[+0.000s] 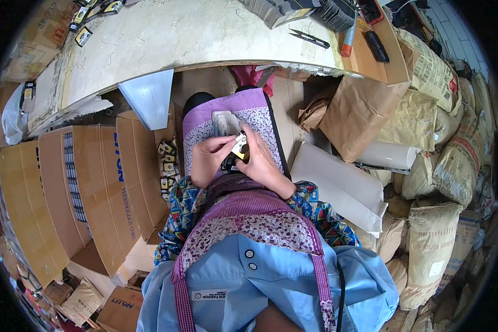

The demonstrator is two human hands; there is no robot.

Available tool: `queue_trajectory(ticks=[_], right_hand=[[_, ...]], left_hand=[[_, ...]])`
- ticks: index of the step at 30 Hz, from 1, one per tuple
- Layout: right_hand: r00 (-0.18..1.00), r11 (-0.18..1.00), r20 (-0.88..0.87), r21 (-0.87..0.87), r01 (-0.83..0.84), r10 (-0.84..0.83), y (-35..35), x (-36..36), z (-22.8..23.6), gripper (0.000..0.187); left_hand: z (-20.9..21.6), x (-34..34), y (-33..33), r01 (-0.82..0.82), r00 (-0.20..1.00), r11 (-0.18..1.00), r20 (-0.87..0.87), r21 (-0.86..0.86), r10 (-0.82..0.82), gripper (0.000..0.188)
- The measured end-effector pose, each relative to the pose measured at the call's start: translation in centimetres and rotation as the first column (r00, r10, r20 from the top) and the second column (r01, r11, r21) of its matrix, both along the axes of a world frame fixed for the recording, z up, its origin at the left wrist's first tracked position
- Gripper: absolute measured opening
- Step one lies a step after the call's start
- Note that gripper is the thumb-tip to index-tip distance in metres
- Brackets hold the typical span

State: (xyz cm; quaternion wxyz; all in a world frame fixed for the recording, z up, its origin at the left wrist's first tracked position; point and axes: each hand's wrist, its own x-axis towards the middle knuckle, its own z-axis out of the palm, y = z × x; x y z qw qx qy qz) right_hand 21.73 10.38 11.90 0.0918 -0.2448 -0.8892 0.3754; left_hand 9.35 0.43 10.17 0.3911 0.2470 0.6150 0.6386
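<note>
Showing white (and yellow), small card [238, 146]

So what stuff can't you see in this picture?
All in the head view:
1. Small white, yellow and black card: print too small to read; left hand and right hand cover parts.
2. Row of flat grey packs: cut off by the top edge.
3. Person's feet: hidden, probably under the long whitish tabletop.
4. Bulging tan sacks: closed sides hide the contents.
</note>
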Motion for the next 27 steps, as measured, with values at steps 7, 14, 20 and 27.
queue_trajectory(ticks=[7, 14, 20, 27], right_hand=[[0.993, 0.992, 0.016, -0.043, 0.115, -0.114, -0.3, -0.3, -0.5, 0.091], [0.993, 0.977, -0.028, -0.189, 0.103, -0.111, 1.5, 1.0, -0.9, 0.057], [0.989, 0.942, 0.145, 0.327, -0.077, 0.03, 1.4, 1.5, -3.8, 0.035], [0.987, 0.743, -0.068, -0.667, 0.062, -0.143, 2.8, 0.3, -0.6, 0.013]], left_hand=[[0.3, 1.6, 0.3, -0.05, 0.983, 0.997, -0.172, 0.064, 0.06, 0.021], [3.3, -4.2, -5.2, -0.138, 0.745, 0.938, -0.658, -0.318, -0.113, 0.019], [-1.2, -2.2, -4.4, -0.089, 0.735, 0.972, -0.673, -0.216, -0.082, 0.035], [1.0, 2.4, 0.1, 0.047, 0.737, 0.984, -0.659, -0.174, -0.152, 0.061]])
